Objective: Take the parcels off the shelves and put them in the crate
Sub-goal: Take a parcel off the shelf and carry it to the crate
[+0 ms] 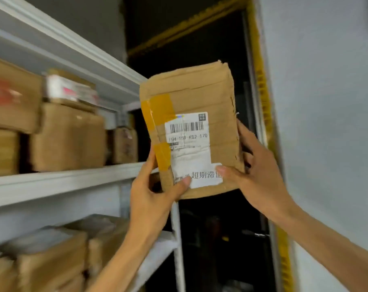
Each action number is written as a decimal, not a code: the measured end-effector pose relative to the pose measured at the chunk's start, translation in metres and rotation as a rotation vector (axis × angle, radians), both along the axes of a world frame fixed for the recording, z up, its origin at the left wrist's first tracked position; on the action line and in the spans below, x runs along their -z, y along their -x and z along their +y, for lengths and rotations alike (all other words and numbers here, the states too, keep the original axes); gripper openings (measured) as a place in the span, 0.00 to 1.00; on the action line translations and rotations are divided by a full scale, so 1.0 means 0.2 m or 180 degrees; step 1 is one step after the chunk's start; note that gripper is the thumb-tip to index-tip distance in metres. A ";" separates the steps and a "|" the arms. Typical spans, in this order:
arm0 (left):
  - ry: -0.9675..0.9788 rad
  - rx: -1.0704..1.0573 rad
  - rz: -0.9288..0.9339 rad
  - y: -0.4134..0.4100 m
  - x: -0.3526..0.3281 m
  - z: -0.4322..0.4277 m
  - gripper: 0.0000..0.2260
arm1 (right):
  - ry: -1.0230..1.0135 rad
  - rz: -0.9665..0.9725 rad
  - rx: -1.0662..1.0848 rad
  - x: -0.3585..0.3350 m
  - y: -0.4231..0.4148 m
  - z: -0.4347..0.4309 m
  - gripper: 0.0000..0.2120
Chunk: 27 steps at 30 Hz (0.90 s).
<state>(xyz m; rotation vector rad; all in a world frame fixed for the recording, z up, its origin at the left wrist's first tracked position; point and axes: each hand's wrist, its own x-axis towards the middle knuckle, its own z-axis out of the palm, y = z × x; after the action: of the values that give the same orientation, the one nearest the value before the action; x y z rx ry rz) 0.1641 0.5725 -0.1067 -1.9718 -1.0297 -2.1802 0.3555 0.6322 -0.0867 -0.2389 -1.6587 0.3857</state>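
Observation:
A brown cardboard parcel (191,98) with a white barcode label and yellow tape stands upright in the air, off the right end of the shelves. My left hand (151,194) grips its lower left corner, thumb on the front face. My right hand (256,173) grips its lower right edge, thumb on the label and fingers behind. More brown parcels (67,135) sit on the middle shelf (52,184), and others (52,258) lie on the shelf below. No crate is in view.
The white metal shelf unit fills the left side, its upright post (176,239) just below the held parcel. A dark doorway (216,239) with a yellow-edged frame opens behind. A pale wall (326,123) stands close on the right.

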 end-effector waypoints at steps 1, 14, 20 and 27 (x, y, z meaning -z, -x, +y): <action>0.0043 0.0178 -0.0017 -0.09 0.03 0.09 0.35 | -0.0019 0.0043 0.0201 0.03 -0.10 0.03 0.42; 0.0990 0.2084 0.0008 -1.43 0.60 0.86 0.38 | 0.0697 0.0274 0.2768 0.66 -1.37 0.17 0.33; 0.1487 0.2948 0.0241 -2.04 0.91 1.04 0.35 | 0.1194 0.0385 0.3711 0.96 -1.80 0.09 0.31; 0.1927 0.3966 0.0665 -2.59 1.25 1.20 0.32 | 0.1719 0.0721 0.4667 1.32 -2.10 0.04 0.28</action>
<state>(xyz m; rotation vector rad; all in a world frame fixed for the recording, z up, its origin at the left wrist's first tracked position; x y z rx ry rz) 0.6830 0.8121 -0.3576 -3.7656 -0.4223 -1.9722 0.7746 0.6411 -0.3499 -1.6027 -0.7760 -0.2813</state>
